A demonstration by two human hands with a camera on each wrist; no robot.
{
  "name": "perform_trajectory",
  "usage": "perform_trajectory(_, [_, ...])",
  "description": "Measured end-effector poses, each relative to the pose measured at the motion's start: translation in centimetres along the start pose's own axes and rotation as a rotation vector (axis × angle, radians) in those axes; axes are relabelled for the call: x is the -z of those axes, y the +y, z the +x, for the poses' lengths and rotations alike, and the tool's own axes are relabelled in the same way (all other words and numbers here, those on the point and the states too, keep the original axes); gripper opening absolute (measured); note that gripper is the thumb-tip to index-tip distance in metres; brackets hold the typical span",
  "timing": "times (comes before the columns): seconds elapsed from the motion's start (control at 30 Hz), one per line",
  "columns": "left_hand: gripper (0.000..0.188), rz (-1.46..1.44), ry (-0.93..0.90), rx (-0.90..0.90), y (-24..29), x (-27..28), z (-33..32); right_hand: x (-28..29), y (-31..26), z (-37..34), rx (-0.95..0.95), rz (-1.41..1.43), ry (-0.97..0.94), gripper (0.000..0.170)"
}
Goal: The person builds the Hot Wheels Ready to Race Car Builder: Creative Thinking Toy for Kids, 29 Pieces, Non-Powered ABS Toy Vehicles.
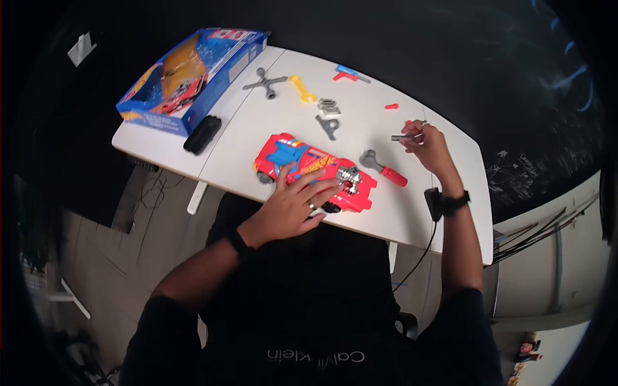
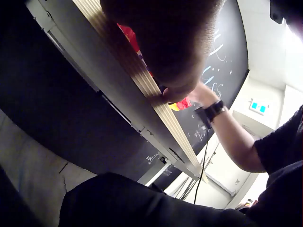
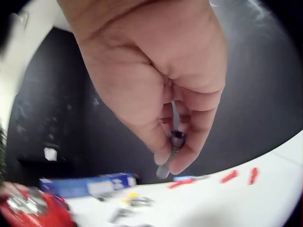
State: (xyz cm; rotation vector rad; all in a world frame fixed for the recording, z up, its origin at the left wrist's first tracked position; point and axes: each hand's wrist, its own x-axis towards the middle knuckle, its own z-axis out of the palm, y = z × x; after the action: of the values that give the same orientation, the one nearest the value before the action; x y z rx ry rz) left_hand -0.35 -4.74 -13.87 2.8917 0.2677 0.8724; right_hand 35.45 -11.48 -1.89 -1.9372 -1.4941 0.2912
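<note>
My left hand (image 1: pixel 290 202) rests on a red toy car (image 1: pixel 360 193) with blue and yellow parts and a silver engine, its fingers spread across the car's side. In the left wrist view that hand is dark and hides most of the car. My right hand (image 1: pixel 428 148) is raised over the right part of the table. Between thumb and fingers it pinches a small grey toy part (image 3: pixel 177 139) with a hollow round end; the fingers hide some of it. Nearest below lies a toy tool (image 1: pixel 393 176) with a grey head and red handle.
The white table (image 1: pixel 238 186) carries a blue toy box (image 1: pixel 219 83), a black case (image 1: pixel 203 135), a grey cross wrench (image 1: pixel 265 83), a yellow wrench (image 1: pixel 302 89), grey parts (image 1: pixel 328 127), a blue-and-red toy tool (image 1: pixel 351 74) and a small red piece (image 1: pixel 391 107). A cable (image 1: pixel 421 257) hangs from the right wrist.
</note>
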Motion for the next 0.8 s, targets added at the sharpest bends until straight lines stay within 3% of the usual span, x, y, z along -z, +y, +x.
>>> perform_trajectory(0.13, [0.073,-0.006,0.015,-0.011,-0.2,-0.4,-0.1,-1.0,-9.2,-5.2,0.439,0.066,-0.277,0.017])
perform_trajectory(0.27, [0.072,0.005,0.024,-0.024,-0.1,-0.1,0.0,-2.7,-11.0,-6.4,0.495,-0.138,-0.372,0.026])
perform_trajectory(0.57, [0.071,-0.003,0.035,-0.025,-0.1,0.0,0.0,-3.7,-11.4,-5.6,0.443,-0.237,-0.395,0.017])
perform_trajectory(0.8, [0.07,-0.003,0.028,-0.028,-0.1,0.1,-0.1,-6.0,-9.2,-6.1,0.571,-0.318,-0.348,0.012])
